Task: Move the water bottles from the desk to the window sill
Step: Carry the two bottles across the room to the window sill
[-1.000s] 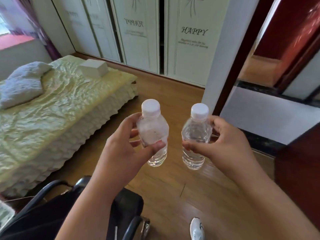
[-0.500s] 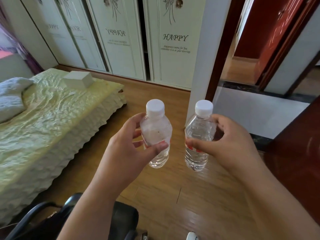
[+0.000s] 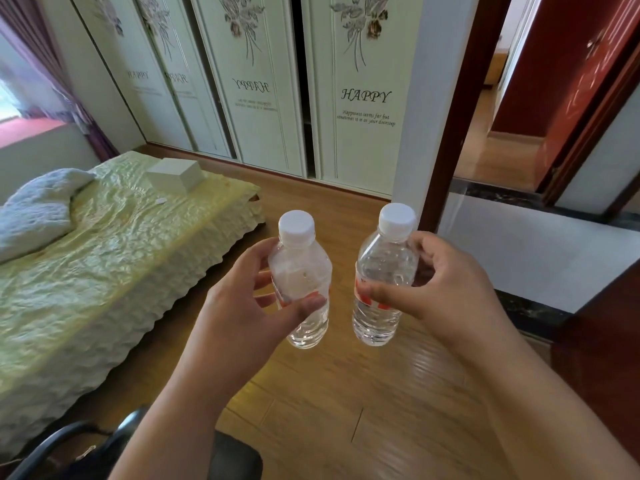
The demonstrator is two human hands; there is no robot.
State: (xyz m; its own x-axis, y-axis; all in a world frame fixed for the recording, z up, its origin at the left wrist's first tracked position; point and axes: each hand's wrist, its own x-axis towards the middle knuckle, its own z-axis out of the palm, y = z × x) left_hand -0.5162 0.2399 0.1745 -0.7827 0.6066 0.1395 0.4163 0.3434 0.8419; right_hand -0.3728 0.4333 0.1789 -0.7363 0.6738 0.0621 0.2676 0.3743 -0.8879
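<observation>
Nearest the camera, at the bottom edge, a dark chair (image 3: 145, 452) shows under the left forearm. Above it the left hand (image 3: 242, 306) curls its thumb and fingers round the middle of the left bottle (image 3: 301, 271), and the right hand (image 3: 440, 289) grips the right bottle (image 3: 384, 271) the same way, thumb across the red label. Both bottles are upright, white-capped, clear, held just beside each other without touching, in the air over the wooden floor (image 3: 329, 410).

Further off to the left lies the bed (image 3: 104, 254) with a pale yellow cover, a grey pillow (image 3: 38, 209) and a white box (image 3: 175, 174) on it. Beyond stand the wardrobe doors (image 3: 363, 98) printed "HAPPY", and to the right an open doorway (image 3: 502, 116). At the far left a reddish ledge (image 3: 31, 128) shows beside a purple curtain (image 3: 62, 81); this looks like the window sill.

The step in hand appears to be the carry: both bottles are off the surface and in transit. The next move probably calls for turning left, passing round or along the bed, and setting each bottle down upright on the sill.
</observation>
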